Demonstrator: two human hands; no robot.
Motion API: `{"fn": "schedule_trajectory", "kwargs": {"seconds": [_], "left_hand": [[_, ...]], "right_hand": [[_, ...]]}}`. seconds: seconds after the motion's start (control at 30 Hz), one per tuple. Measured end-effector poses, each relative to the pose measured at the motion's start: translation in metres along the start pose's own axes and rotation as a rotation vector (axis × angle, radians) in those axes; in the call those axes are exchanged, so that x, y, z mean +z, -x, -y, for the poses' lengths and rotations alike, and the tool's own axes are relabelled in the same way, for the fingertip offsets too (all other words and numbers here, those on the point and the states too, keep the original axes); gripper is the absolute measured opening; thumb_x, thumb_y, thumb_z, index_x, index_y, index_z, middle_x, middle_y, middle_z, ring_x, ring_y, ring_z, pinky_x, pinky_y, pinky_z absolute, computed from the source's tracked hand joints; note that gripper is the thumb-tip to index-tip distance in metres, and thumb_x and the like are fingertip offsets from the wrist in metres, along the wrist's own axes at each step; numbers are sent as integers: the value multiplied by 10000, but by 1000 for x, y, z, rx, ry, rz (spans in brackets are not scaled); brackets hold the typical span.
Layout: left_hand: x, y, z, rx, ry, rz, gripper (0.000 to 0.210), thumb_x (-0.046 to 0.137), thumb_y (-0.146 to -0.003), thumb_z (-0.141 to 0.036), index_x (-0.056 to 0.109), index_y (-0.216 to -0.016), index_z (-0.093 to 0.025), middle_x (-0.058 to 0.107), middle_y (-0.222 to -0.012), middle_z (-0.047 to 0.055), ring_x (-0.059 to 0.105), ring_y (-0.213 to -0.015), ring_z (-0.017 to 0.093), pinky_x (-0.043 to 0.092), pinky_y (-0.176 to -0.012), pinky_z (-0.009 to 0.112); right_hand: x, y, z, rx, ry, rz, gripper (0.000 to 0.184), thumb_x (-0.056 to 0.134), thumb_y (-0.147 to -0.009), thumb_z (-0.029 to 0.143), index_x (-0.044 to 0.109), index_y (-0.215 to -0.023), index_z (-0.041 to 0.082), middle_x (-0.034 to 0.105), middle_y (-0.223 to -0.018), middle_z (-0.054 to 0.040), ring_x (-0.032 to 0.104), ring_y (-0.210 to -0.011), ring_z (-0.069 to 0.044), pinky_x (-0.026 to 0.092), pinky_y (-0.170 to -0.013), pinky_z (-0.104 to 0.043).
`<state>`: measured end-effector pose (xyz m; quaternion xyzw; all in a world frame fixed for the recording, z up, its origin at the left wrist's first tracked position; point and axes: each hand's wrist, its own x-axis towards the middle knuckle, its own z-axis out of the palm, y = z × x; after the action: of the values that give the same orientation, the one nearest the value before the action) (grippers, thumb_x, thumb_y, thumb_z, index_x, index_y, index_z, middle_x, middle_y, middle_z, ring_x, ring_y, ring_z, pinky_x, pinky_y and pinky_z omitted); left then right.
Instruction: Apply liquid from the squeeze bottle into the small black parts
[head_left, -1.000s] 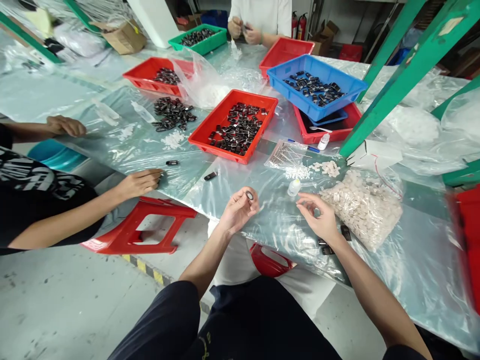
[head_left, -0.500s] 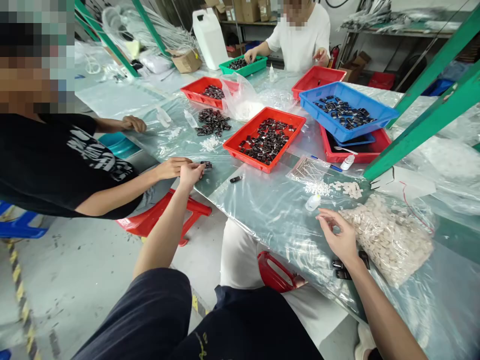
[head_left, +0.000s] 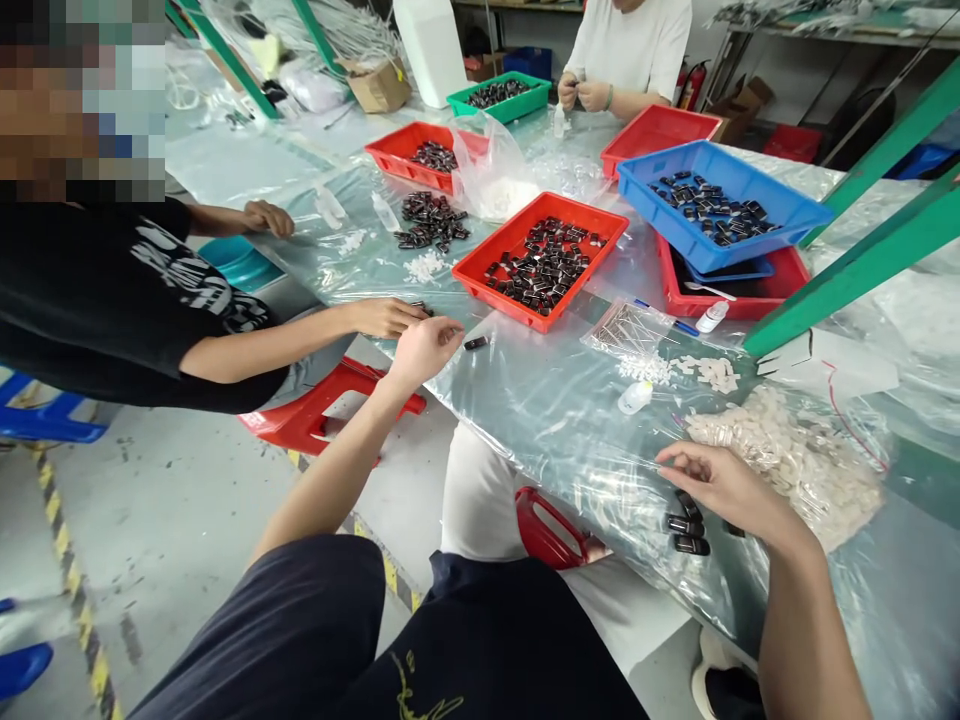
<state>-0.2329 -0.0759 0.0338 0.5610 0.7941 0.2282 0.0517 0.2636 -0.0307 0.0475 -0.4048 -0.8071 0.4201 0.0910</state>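
My left hand [head_left: 429, 352] is over the near table edge, palm down, its fingers loosely bent and slightly apart, with nothing visible in them. Just right of its fingertips lies a single small glossy black piece [head_left: 475, 343], not touched. Close by on the left, a co-worker's hand [head_left: 391, 317] rests by another black piece [head_left: 422, 307]. On the right, my right hand [head_left: 716, 485] hovers with fingers stretched forward and thumb below, seemingly without anything in it. Beneath it lie several black pieces [head_left: 688, 526] in a short row.
A red tray [head_left: 480, 290] of black pieces stands mid-table. Right of it are a blue tray [head_left: 739, 250], small white parts [head_left: 643, 368], a dropper bottle [head_left: 636, 397] and a bag of pale parts [head_left: 795, 465]. A green post [head_left: 847, 265] slants at right.
My left hand has moved right, away from the co-worker's hand and towards the single black piece. My right hand has shifted slightly right and down. The view has shifted a little.
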Motion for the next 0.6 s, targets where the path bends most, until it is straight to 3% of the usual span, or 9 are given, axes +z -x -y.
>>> {"fn": "schedule_trajectory", "kwargs": {"seconds": [0.17,0.33,0.43,0.5,0.6], "left_hand": [[19,-9,-9,106,-135,188,325,627,-877,-348,778,-1115,-186,758,-1171,150,690,-1104,337,514,-951,383],[19,-1,-28,96,53,102,262,670,-851,-296,764,-1073,-191,786,-1049,117,716,-996,308,519,-881,367],[20,24,-63,190,351,122,282,724,-850,-337,776,-1098,-213,793,-967,74,682,-791,222,489,-751,314],[24,43,-95,311,535,235,259,739,-872,-361,806,-1086,-232,794,-984,75,657,-740,191,462,-687,294],[39,66,-143,480,694,411,233,742,-908,-320,818,-1121,-266,794,-978,71,681,-789,196,483,-736,298]], "right_hand": [[-2,1,0,10,-67,14,349,683,-957,567,757,-939,227,571,-650,4,528,-572,-163,452,-517,-281],[4,-2,5,-32,-83,-10,351,657,-978,572,744,-941,234,556,-651,12,509,-572,-160,440,-520,-284],[10,-3,14,-60,-78,-41,309,654,-991,531,754,-950,241,612,-676,5,533,-580,-161,456,-542,-294],[17,-6,21,-82,-98,-84,258,672,-988,483,759,-978,240,680,-737,-10,574,-611,-163,482,-581,-301],[29,-12,26,-117,-180,-188,242,708,-966,434,749,-1105,240,753,-896,-35,633,-688,-171,496,-605,-298]]}}
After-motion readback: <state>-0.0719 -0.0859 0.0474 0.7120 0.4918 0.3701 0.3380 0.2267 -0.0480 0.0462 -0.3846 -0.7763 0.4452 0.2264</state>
